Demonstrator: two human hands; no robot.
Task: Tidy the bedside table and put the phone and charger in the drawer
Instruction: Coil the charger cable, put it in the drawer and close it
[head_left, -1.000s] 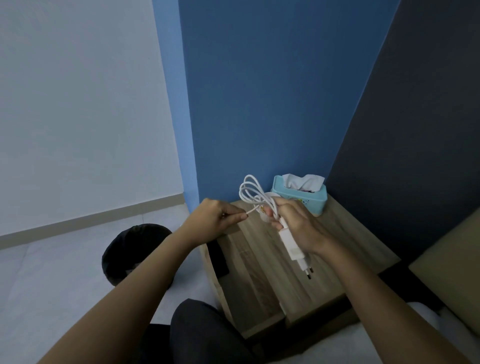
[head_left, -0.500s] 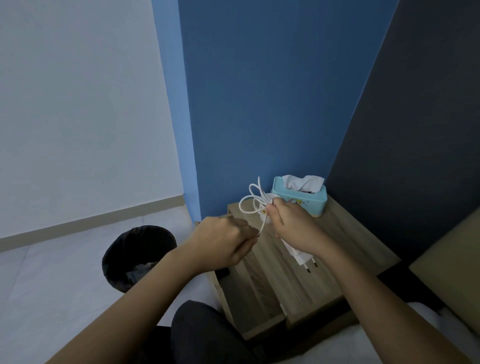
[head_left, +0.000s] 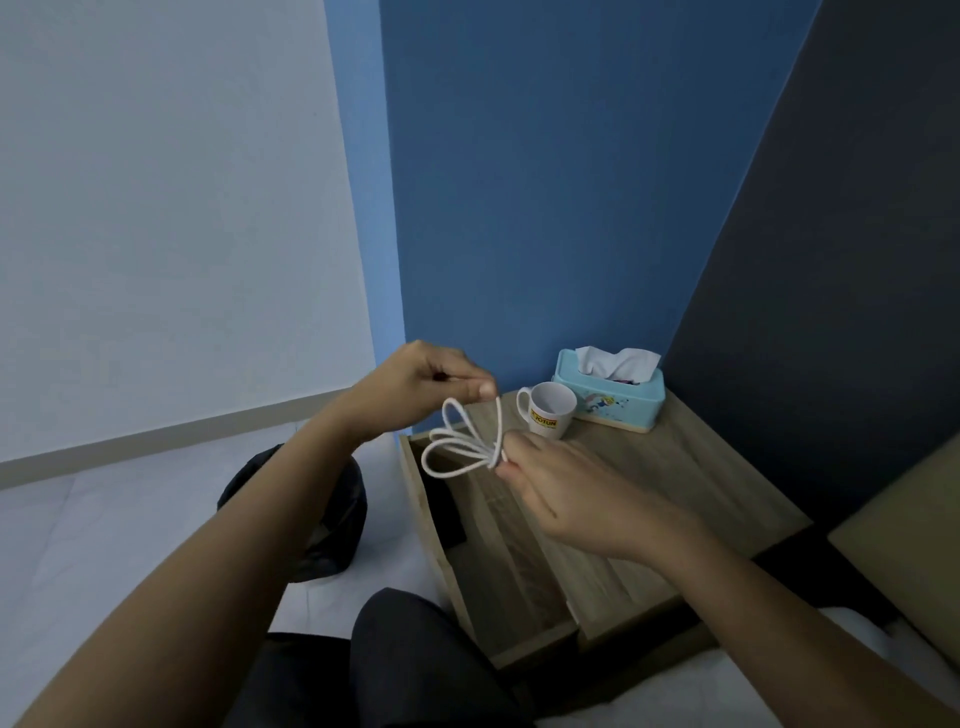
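Note:
Above the wooden bedside table (head_left: 691, 483), both my hands hold a white charger cable (head_left: 457, 449) gathered into loops. My right hand (head_left: 561, 493) pinches the bundle where the loops meet; the charger plug is hidden inside it. My left hand (head_left: 415, 387) is raised above and to the left, pinching the loose cable end between thumb and fingers. The drawer (head_left: 498, 551) stands pulled out on the table's left side, with a dark flat object (head_left: 447, 512) inside that I cannot identify for sure.
A white mug (head_left: 548, 415) with a yellow label and a light blue tissue box (head_left: 610, 392) stand at the back of the table. A black waste bin (head_left: 332, 519) sits on the floor to the left. My knee (head_left: 410, 660) is in front of the drawer.
My left hand has risen from drawer height up and back, pulling the cable end over the loops. My right hand has dropped and turned, hiding the plug and uncovering the mug.

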